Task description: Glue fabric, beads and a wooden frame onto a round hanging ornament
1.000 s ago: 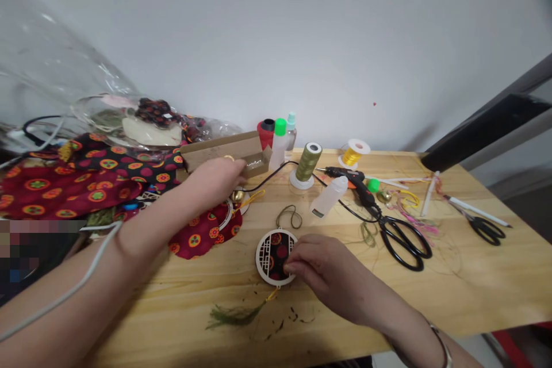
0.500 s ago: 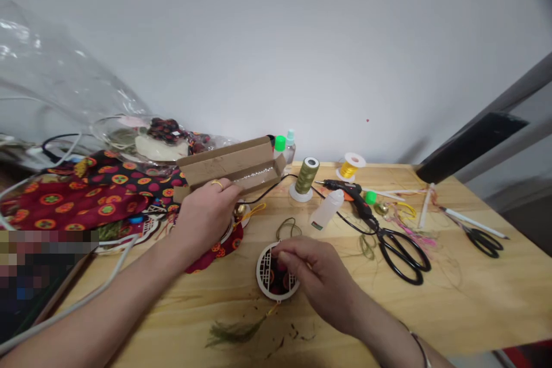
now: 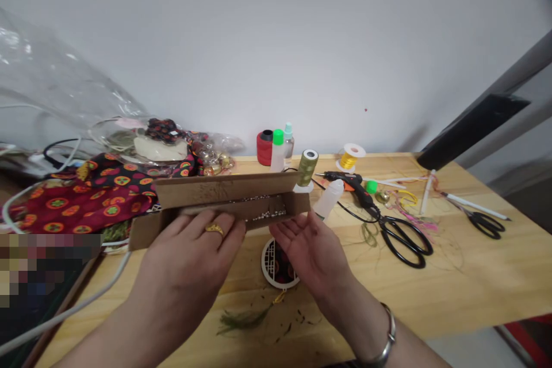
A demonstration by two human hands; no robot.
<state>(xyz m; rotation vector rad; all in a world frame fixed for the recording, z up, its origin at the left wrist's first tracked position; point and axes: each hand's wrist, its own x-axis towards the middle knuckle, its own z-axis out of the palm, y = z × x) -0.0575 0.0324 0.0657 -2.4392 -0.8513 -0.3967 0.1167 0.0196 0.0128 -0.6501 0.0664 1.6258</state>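
My left hand (image 3: 190, 253), with a gold ring, grips the near side of a long open cardboard box (image 3: 228, 188); its fingertips reach over the wall and are partly hidden. Small silvery beads (image 3: 269, 214) lie inside, toward the right end. My right hand (image 3: 313, 253) is turned palm up just below that end, fingers stretched out and close to the box's corner. Underneath, a round white lattice pendant (image 3: 272, 267) with dark patterned fabric lies on the table, partly covered by the right hand. Its green tassel (image 3: 244, 320) spreads toward me.
A glue gun (image 3: 345, 178), black scissors (image 3: 405, 241) and a white squeeze bottle (image 3: 330, 198) lie or stand to the right. Behind are a green thread spool (image 3: 307, 167), yellow spool (image 3: 351, 156) and red spool (image 3: 264, 148). Patterned fabric (image 3: 86, 201) and a white cable (image 3: 107, 282) are at left.
My left hand has brought the cardboard box nearer and lower, over the pendant's top. My right hand has left the pendant, turned palm up and moved to the box's right end.
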